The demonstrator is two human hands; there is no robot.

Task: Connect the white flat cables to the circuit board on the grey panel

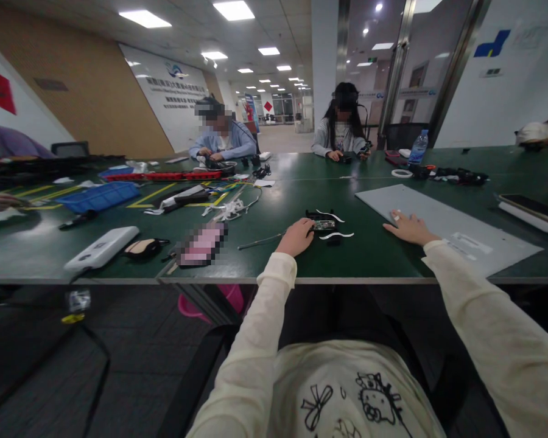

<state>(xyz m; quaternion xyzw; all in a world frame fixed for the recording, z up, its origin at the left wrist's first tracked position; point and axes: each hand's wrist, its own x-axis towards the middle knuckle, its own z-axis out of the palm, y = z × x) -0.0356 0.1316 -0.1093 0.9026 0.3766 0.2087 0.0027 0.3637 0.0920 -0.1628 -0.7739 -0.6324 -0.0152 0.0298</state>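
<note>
My left hand (296, 236) is at the left end of a small black device with an exposed circuit board (325, 225), fingers bent over its edge. Part of the grip is hidden under the hand. A thin grey rod (260, 242) extends leftward from beneath that hand; whether it is attached to the device I cannot tell. Two curved white strips lie by the board, one white strip (336, 235) in front and another (331, 215) behind. A small black piece (333, 241) sits close by. My right hand (409, 227) lies open, fingers spread, on the left part of a flat grey panel (447, 225).
On the left are a pink phone-like item (203, 244), a white box-shaped device (103, 248), a black-and-tan object (142, 247) and a blue tray (99, 197). White cables (231, 210) lie farther back. A bottle (419, 148) stands far right. Two people work across the green table (301, 182).
</note>
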